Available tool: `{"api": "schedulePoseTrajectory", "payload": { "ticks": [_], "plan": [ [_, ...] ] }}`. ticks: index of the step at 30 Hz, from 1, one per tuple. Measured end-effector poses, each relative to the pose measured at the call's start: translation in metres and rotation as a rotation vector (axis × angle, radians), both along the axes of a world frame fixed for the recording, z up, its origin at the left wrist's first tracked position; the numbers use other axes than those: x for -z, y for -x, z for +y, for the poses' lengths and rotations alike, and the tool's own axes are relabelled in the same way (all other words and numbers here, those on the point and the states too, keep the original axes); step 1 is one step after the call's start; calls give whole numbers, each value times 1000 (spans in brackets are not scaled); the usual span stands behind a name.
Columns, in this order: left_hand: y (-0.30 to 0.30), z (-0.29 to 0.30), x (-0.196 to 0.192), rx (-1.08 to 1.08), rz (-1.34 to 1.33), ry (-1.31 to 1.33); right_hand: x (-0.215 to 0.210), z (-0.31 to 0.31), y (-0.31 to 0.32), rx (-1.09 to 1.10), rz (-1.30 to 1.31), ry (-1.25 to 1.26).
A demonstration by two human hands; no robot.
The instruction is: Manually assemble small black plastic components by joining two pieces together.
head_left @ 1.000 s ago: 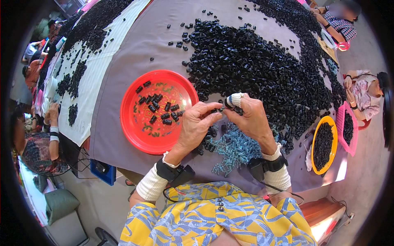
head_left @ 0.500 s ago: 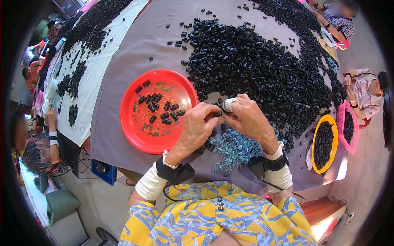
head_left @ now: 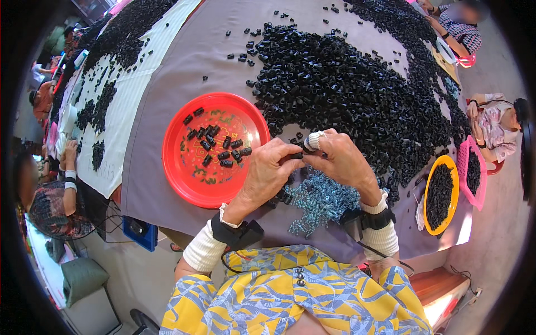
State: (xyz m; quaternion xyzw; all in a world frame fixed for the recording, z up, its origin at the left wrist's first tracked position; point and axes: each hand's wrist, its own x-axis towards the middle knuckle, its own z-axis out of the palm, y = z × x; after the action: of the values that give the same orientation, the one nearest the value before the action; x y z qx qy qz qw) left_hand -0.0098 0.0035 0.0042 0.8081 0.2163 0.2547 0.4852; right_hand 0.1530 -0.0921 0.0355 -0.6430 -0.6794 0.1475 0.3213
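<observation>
My left hand [head_left: 268, 173] and my right hand [head_left: 340, 159] meet over the grey table, fingertips pinched together on one small black tube piece [head_left: 297, 156]. A white wrap covers my right index finger. A heap of small blue-grey springs [head_left: 321, 204] lies just below the hands. To the left sits a round red tray [head_left: 192, 181] holding several black pieces [head_left: 218, 146]. A big pile of black tube pieces [head_left: 346, 84] spreads across the table beyond my hands.
A yellow bowl [head_left: 441, 192] and a pink basket [head_left: 473, 173] filled with black pieces stand at the right. A striped white cloth [head_left: 120, 111] with more black pieces lies at the left. Other people sit at the left edge and top right. A blue box [head_left: 139, 234] sits under the table edge.
My hands have stayed over the springs; the fingers have shifted slightly around the small black piece between them.
</observation>
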Motion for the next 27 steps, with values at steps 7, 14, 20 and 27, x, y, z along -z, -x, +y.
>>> {"api": "schedulePoseTrajectory", "payload": {
  "ticks": [7, 14, 20, 27],
  "plan": [
    [-1, 3, -5, -17, -20, 123, 0, 6, 0, 52, 242, 6],
    [2, 8, -9, -77, -22, 195, 1, 18, 3, 66, 294, -8],
    [2, 9, -10, -96, -56, 175, 1, 19, 2, 81, 391, 36],
    [0, 9, -11, -128, -76, 135, -4, 22, 3, 125, 380, 119]
  ]
}}
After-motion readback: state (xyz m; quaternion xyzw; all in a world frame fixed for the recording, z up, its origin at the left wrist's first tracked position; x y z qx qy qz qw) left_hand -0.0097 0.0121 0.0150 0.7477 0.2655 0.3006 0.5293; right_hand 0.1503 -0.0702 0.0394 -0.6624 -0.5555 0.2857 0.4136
